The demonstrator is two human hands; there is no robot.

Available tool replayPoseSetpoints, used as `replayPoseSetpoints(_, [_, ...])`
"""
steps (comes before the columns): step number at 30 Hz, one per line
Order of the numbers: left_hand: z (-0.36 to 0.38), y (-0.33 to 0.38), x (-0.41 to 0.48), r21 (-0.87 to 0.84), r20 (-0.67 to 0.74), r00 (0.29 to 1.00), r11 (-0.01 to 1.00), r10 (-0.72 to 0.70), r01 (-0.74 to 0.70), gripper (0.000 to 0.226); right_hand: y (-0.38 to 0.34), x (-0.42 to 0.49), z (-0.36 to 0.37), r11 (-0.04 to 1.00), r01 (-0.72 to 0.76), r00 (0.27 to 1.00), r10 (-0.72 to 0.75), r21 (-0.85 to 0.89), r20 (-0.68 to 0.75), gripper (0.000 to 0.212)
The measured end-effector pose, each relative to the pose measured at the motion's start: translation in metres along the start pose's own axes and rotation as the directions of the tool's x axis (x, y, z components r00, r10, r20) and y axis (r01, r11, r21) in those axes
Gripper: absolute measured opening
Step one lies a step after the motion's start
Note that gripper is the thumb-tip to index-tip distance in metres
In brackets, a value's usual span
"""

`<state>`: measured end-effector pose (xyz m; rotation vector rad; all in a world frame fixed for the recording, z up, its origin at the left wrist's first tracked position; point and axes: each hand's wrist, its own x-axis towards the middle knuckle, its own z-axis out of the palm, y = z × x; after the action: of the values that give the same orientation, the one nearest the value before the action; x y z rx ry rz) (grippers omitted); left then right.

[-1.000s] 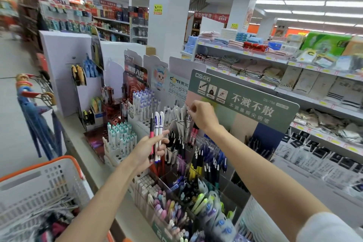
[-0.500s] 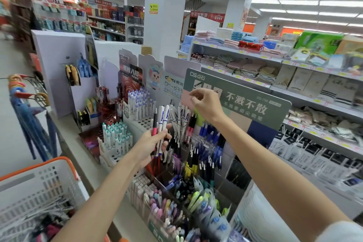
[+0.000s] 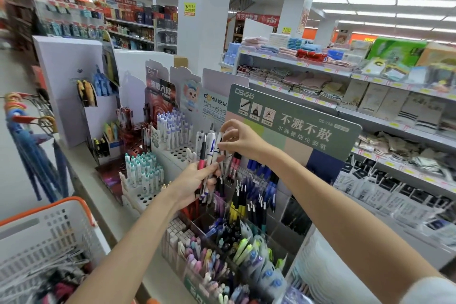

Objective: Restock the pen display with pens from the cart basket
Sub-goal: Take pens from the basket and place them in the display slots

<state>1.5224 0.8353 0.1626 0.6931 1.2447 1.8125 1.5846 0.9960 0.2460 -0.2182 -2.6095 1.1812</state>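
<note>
Meanwhile, beside the orange-rimmed cart basket [image 3: 74, 201], its stock a blur, the left hand [image 3: 195, 181] grips a bundle of pens [image 3: 203, 161] upright, fingers curled round the barrels. The right hand [image 3: 240, 139], a second ago up at the top row of the pen display [image 3: 308, 131], has dropped back to the bundle. It now pinches the top of a white pen [image 3: 211, 147] between thumb and fingertips, its other fingers arched clear. One pen looks delivered and the next is being drawn, so restocking is under way, with several pens left. Towel shelves [image 3: 296, 64] run behind.
</note>
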Motion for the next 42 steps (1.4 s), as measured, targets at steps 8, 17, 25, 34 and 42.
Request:
replayPoseSetpoints(8, [-0.017,0.003,0.005,-0.036,-0.248,0.968,0.998,0.034,-0.044,0.027,-0.002,0.011,-0.015,0.992,0.097,0.885,-0.125,-0.085,-0.448,0.028])
replayPoseSetpoints(17, [-0.028,-0.006,0.001,-0.064,-0.260,0.966,0.998,-0.002,-0.015,0.026,0.021,0.016,-0.004,0.885,0.030,0.759,-0.323,-0.465,-0.565,0.025])
replayPoseSetpoints(25, [-0.034,-0.009,-0.004,-0.046,-0.199,0.980,0.999,0.000,-0.010,0.027,0.028,0.023,0.009,0.865,-0.043,0.859,-0.223,-0.500,-0.460,0.020])
replayPoseSetpoints(34, [-0.034,-0.009,-0.007,-0.118,-0.149,0.988,0.993,-0.050,0.032,0.036,0.042,0.024,0.012,0.859,-0.054,0.947,-0.119,-0.509,-0.300,0.027])
replayPoseSetpoints(42, [-0.017,-0.002,-0.001,-0.108,-0.098,0.995,0.994,-0.032,0.021,0.033,0.005,0.008,0.007,0.960,0.100,0.949,-0.172,-0.261,-0.266,0.024])
